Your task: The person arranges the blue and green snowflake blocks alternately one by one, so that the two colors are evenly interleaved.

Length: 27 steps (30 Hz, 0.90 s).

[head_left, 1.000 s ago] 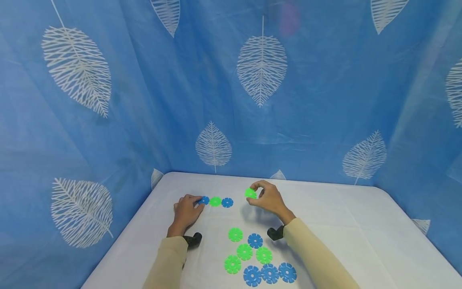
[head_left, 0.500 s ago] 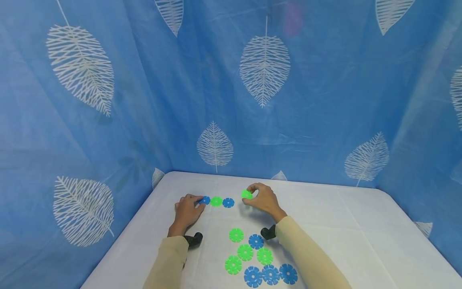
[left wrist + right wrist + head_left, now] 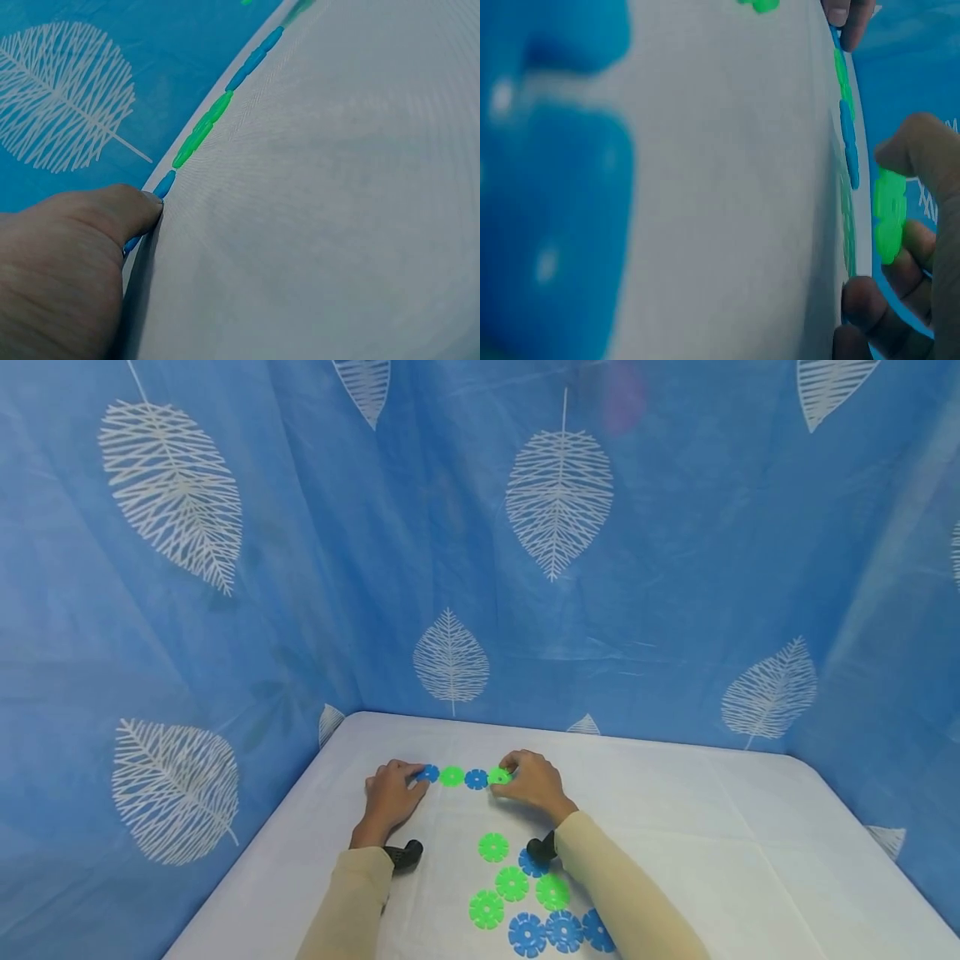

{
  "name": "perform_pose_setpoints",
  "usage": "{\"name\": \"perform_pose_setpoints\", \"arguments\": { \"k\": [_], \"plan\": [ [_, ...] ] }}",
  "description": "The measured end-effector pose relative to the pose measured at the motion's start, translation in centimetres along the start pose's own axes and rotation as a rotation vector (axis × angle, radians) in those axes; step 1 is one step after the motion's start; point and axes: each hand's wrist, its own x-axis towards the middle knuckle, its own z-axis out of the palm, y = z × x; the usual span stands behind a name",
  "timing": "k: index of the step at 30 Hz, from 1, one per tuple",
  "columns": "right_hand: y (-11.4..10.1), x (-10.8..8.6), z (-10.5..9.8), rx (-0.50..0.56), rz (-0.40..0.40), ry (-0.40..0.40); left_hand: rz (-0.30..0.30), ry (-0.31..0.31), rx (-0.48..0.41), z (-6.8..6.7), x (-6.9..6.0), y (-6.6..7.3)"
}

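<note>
A short row of notched plastic discs lies toward the back of the white table. My left hand [image 3: 390,793] pinches the blue notched disc [image 3: 430,773] at the row's left end between thumb and finger; in the left wrist view my thumb covers part of it. Beside it lie a green disc [image 3: 452,777] and another blue disc [image 3: 476,779]. My right hand [image 3: 534,783] pinches a green notched disc [image 3: 498,776] by its edges at the right end. In the right wrist view that green disc [image 3: 889,214] is held slightly above the tabletop.
Several loose green discs [image 3: 512,884] and blue discs [image 3: 527,935] lie nearer on the white table [image 3: 712,860], partly under the right forearm. A blurred blue disc [image 3: 555,225] looms close in the right wrist view. Blue leaf-patterned cloth [image 3: 660,610] stands behind the table.
My right hand has moved left and lower, bringing the green disc up to the right end of the row. My left hand stays on the blue disc.
</note>
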Motion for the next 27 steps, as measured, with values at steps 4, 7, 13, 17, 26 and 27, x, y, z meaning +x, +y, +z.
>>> {"name": "perform_pose_setpoints", "arguments": {
  "k": [4, 7, 13, 17, 26, 27],
  "plan": [
    [-0.36, 0.13, 0.31, -0.023, 0.030, 0.006, 0.000, 0.005, -0.007, -0.08, -0.06, -0.03],
    [-0.41, 0.30, 0.45, -0.042, 0.060, 0.007, -0.003, 0.000, -0.011, -0.14, -0.13, 0.10],
    [-0.43, 0.74, 0.66, -0.051, 0.090, -0.019, -0.006, 0.000, -0.004, -0.38, -0.18, 0.14],
    [-0.44, 0.78, 0.53, -0.029, 0.108, -0.059, 0.012, 0.003, -0.003, -0.25, -0.09, -0.11],
    [-0.41, 0.62, 0.25, 0.017, 0.133, -0.102, 0.025, -0.007, -0.018, -0.31, 0.06, -0.11],
    [-0.46, 0.67, 0.27, 0.020, 0.134, -0.104, 0.026, -0.010, -0.018, -0.38, 0.09, -0.20]
  ]
}}
